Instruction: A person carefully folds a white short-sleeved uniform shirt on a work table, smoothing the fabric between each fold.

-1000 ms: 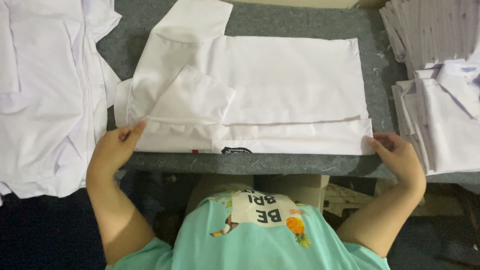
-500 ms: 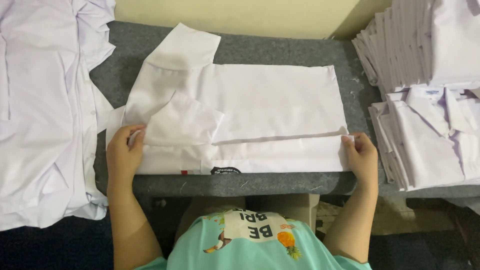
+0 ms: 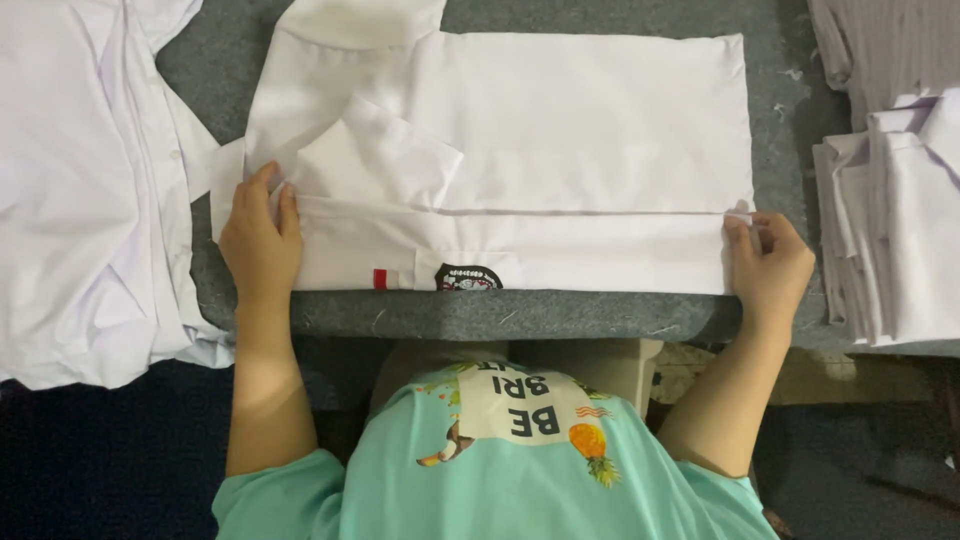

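White shirt [image 3: 560,150] lies flat across the grey felt-topped table [image 3: 500,315], folded into a long rectangle, collar end at the left, one sleeve doubled over on top. Near long edge is folded up into a strip; a small red tag and a dark round badge show on it. Left hand [image 3: 262,240] presses flat on the strip's left end, fingers together, palm down, nothing gripped. Right hand [image 3: 768,268] is at the strip's right end, fingertips pinching the fabric corner. Loose pile of white shirts [image 3: 80,190] sits on the left, touching the folded shirt's collar end and hanging over the table edge. Stack of folded white shirts [image 3: 890,230] on the right, just beside the right hand, not touching it. Nothing lies on the shirt itself.
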